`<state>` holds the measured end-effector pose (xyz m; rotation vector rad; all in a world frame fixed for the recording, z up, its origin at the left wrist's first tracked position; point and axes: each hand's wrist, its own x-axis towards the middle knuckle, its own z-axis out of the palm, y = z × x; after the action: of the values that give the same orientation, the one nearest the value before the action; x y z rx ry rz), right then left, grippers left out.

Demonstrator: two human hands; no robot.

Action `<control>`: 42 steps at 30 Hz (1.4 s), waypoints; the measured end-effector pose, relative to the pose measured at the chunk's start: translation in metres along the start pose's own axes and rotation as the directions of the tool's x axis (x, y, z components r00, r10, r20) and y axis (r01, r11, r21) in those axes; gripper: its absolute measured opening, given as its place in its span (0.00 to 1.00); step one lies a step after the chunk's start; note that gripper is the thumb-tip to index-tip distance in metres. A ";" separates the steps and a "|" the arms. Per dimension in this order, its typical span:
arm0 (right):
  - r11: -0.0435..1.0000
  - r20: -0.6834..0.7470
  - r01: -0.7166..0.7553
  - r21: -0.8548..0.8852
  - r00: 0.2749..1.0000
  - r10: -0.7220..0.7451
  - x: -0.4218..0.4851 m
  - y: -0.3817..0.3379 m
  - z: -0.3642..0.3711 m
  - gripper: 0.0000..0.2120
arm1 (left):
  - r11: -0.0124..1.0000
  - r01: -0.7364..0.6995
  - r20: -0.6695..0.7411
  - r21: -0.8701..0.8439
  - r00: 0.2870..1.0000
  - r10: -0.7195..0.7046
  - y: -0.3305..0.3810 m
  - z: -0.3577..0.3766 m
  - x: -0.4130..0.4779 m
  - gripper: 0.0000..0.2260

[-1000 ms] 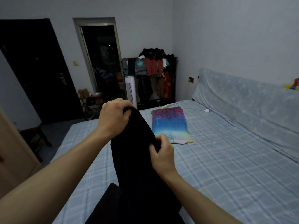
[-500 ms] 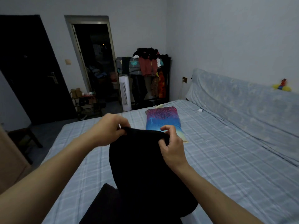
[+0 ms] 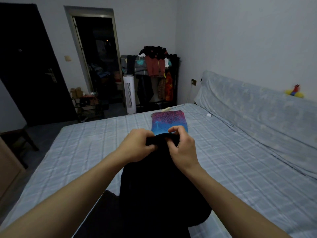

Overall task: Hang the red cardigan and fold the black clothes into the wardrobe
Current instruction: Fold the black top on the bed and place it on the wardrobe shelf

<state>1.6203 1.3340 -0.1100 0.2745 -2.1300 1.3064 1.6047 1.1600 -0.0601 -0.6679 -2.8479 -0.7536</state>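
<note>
Fingers curled, your left hand (image 3: pixel 137 146) grips the top edge of the black garment (image 3: pixel 159 186), held over the bed's (image 3: pixel 85 152) near edge; your right hand (image 3: pixel 184 152) pinches the same edge. Folding looks barely begun; a red garment (image 3: pixel 154 67) hangs on the far rack (image 3: pixel 177 86).

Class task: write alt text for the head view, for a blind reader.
The left hand and right hand grip the top edge of a black garment over a blue checked bed. A pink-and-blue cloth lies beyond; a clothes rack stands by the far wall.
</note>
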 end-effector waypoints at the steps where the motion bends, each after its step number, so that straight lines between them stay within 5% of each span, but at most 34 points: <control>1: 1.000 0.016 0.005 0.005 1.000 -0.005 0.000 -0.001 0.000 0.09 | 0.999 -0.002 -0.044 0.037 0.999 0.004 -0.002 0.000 0.003 0.05; 6: 0.999 0.167 0.024 0.046 0.985 -0.031 0.000 -0.001 -0.008 0.12 | 0.990 -0.053 -0.161 0.134 0.984 0.074 0.000 -0.028 0.017 0.06; 11: 0.978 0.255 -0.153 0.141 0.960 0.113 -0.027 0.017 -0.009 0.23 | 0.982 -0.086 -0.216 0.168 0.969 0.122 0.013 -0.055 0.031 0.08; 17: 0.978 0.203 -0.183 0.099 0.966 0.160 -0.058 0.022 0.009 0.17 | 0.977 -0.085 -0.258 0.197 0.957 0.135 0.020 -0.069 0.037 0.07; 24: 0.946 0.440 -0.323 -0.008 0.849 0.293 -0.075 0.047 0.011 0.05 | 0.986 -0.062 -0.308 0.153 0.946 0.107 -0.001 -0.080 0.035 0.07; 27: 0.949 0.369 -0.313 -0.020 0.880 0.298 -0.063 0.044 0.004 0.13 | 0.990 -0.055 -0.344 0.129 0.934 0.097 -0.013 -0.089 0.032 0.06; 31: 0.971 0.055 -0.238 0.029 0.970 0.236 -0.027 0.031 -0.026 0.34 | 0.993 -0.066 -0.339 0.095 0.936 0.094 -0.032 -0.109 0.025 0.05; 35: 0.983 -0.014 -0.184 0.012 0.983 0.185 0.029 0.002 -0.057 0.27 | 0.987 -0.106 -0.337 0.123 0.931 0.142 -0.046 -0.126 0.015 0.05; 39: 0.995 0.000 -0.035 -0.092 0.999 0.035 0.076 -0.023 -0.081 0.09 | 0.979 -0.161 -0.361 0.125 0.912 0.196 -0.047 -0.142 0.015 0.02; 42: 0.983 0.052 0.048 -0.177 0.998 -0.039 0.103 -0.037 -0.097 0.11 | 0.982 -0.159 -0.350 0.101 0.918 0.185 -0.046 -0.152 0.017 0.02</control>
<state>1.5951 1.4133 0.0104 0.2783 -2.2517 1.0860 1.5695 1.0549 0.0556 -0.6811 -2.4365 -0.6647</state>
